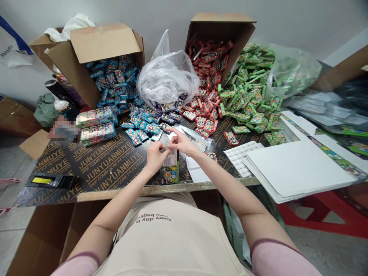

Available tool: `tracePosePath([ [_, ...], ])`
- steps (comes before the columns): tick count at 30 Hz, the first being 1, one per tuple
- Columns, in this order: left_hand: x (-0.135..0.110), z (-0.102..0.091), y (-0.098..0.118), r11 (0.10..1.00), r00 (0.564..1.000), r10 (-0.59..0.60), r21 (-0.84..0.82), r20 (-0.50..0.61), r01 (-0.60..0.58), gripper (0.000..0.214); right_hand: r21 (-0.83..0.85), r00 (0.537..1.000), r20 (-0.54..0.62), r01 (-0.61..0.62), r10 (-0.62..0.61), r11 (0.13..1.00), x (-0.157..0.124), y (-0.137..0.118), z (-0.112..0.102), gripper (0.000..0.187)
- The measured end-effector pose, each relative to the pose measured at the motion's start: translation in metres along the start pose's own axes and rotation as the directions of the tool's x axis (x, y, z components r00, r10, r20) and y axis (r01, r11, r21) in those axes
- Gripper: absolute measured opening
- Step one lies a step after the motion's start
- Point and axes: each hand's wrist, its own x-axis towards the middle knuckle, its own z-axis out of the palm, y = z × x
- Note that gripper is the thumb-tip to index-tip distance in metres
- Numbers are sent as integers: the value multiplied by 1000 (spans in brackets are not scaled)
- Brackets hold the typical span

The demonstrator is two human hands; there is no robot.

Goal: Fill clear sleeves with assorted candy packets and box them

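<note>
My left hand and my right hand meet over the near middle of the table, both pinching the top of a clear plastic bag that stands upright and holds small colourful packets. The fingers of both hands are closed on the bag's upper edge. Just beyond my hands lie a heap of blue packets and a few dark purple ones.
Open cardboard boxes spill blue packets and red packets; green packets pile at the right. A crumpled clear bag, wrapped bundles, white sheets and a black-and-yellow tool lie on the plywood table.
</note>
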Motion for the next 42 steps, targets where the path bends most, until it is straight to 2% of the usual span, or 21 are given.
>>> tracePosePath([
  [3, 4, -1, 2, 1000, 997, 6, 27, 73, -8, 16, 48, 991, -118, -51, 56, 998, 0, 4, 5, 93],
  [6, 14, -8, -2, 1000, 963, 10, 4, 270, -11, 28, 122, 962, -219, -137, 161, 983, 4, 8, 8, 90],
  [8, 22, -18, -11, 997, 929, -61, -23, 365, 75, 23, 162, 940, -278, -159, 199, 974, 6, 10, 5, 83],
  [10, 29, -33, -24, 964, 928, -198, -109, 317, 243, 9, 148, 909, -390, -92, 144, 985, 5, 13, 0, 74],
  [12, 30, -51, -39, 859, 914, -356, -316, 193, 402, 12, 85, 842, -538, -3, 48, 996, 0, 18, -3, 65],
  [14, 24, -65, -51, 695, 866, -484, -547, 122, 466, 23, 64, 778, -627, 4, 37, 998, -6, 26, 0, 65],
  [15, 18, -69, -56, 613, 843, -525, -635, 118, 471, 29, 92, 767, -637, -27, 79, 995, -9, 30, 4, 68],
  [17, 3, -69, -63, 481, 814, -566, -747, 135, 458, 39, 193, 779, -601, -76, 180, 978, -12, 37, 17, 80],
  [18, -6, -67, -65, 436, 805, -575, -778, 146, 453, 44, 247, 787, -582, -67, 204, 967, -13, 39, 24, 87],
  [20, -25, -58, -69, 393, 788, -580, -776, 208, 494, 51, 316, 795, -580, 20, 176, 948, -11, 37, 33, 99],
  [22, -38, -52, -73, 456, 784, -568, -696, 251, 554, 54, 291, 799, -597, 135, 70, 947, -9, 29, 36, 102],
  [24, -42, -51, -74, 627, 828, -537, -579, 163, 521, 56, 204, 844, -535, 177, -41, 963, -9, 21, 35, 99],
  [26, -36, -54, -70, 804, 903, -429, -458, -7, 379, 61, 114, 921, -375, 157, -104, 981, -11, 15, 35, 97],
  [28, -24, -59, -61, 899, 962, -264, -378, -70, 219, 64, 33, 975, -195, 118, -110, 992, -13, 16, 40, 94],
  [30, -11, -64, -52, 925, 991, -134, -359, -15, 120, 47, -49, 991, -95, 94, -99, 994, -16, 20, 46, 91],
  [33, -1, -71, -43, 938, 993, -97, -328, 66, 114, 20, -111, 985, -125, 107, -121, 988, -19, 23, 55, 79],
  [37, -1, -80, -40, 947, 990, -93, -298, 109, 122, 16, -82, 967, -196, 149, -163, 985, -20, 18, 60, 51],
  [42, -2, -89, -39, 973, 989, 102, -216, 108, -77, 8, -80, 952, -232, 187, -201, 979, -15, 11, 66, 51],
])
